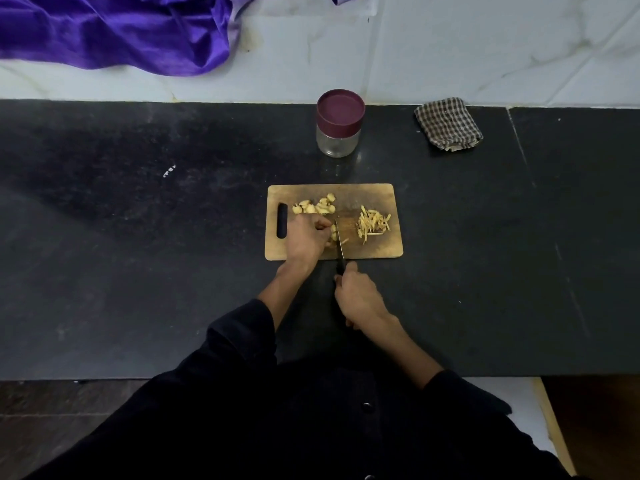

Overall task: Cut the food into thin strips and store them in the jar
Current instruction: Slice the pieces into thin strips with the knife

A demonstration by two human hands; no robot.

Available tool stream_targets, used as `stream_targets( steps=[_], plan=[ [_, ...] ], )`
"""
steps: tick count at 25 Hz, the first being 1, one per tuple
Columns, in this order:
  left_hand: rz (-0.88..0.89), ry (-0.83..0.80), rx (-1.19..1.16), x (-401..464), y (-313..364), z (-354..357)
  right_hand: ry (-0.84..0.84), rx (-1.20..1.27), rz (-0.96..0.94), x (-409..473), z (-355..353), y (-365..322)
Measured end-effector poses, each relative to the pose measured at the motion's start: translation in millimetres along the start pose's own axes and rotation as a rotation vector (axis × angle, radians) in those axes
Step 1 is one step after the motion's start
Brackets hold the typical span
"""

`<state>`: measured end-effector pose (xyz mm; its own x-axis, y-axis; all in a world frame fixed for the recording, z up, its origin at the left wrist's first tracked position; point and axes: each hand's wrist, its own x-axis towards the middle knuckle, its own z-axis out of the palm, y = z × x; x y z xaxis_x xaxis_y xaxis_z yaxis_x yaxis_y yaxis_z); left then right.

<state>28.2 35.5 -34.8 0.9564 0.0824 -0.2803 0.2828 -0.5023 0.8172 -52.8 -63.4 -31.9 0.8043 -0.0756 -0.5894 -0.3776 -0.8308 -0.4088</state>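
1. We look down on a dark counter with a wooden cutting board lying flat in the middle, its handle slot to the left.
2. Our left hand reaches onto the board from the near edge, wrist bent forward, fingers curled down over a small pale piece of food and pressing it to the wood.
3. Our right hand sits just off the board's near edge, forearm angled in from the right, fingers wrapped tight round the dark handle of a knife.
4. The blade points away from us, its edge down right beside the left fingertips and touching the held piece.
5. Uncut chunks are heaped at the board's far left, just beyond the left hand.
6. Thin strips lie in a loose pile on the right half, apart from the blade.
7. The glass jar stands upright beyond the board, near the wall, its maroon lid on; we cannot tell whether anything is inside.
8. A folded checked cloth rests to the jar's right, and purple fabric spreads at the top left.
9. Both sleeves are dark, pushed up the forearms.
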Motion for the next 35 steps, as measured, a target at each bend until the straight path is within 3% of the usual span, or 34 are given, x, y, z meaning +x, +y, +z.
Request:
stream_targets(
  steps=[9, 21, 35],
  plan=[
    [-0.105, 0.062, -0.151, 2.6, -0.9, 4.0, 0.141, 0.072, 0.030, 3.7, -17.8, 17.4],
    [-0.092, 0.064, -0.132, -0.8, 4.4, 10.1, 0.084, -0.029, -0.091, 6.5, -22.4, 6.0],
    [-0.095, 0.081, -0.088, -1.0, 6.6, 14.5, 0.012, 0.001, -0.005, 3.8, -17.7, 5.5]
  ],
)
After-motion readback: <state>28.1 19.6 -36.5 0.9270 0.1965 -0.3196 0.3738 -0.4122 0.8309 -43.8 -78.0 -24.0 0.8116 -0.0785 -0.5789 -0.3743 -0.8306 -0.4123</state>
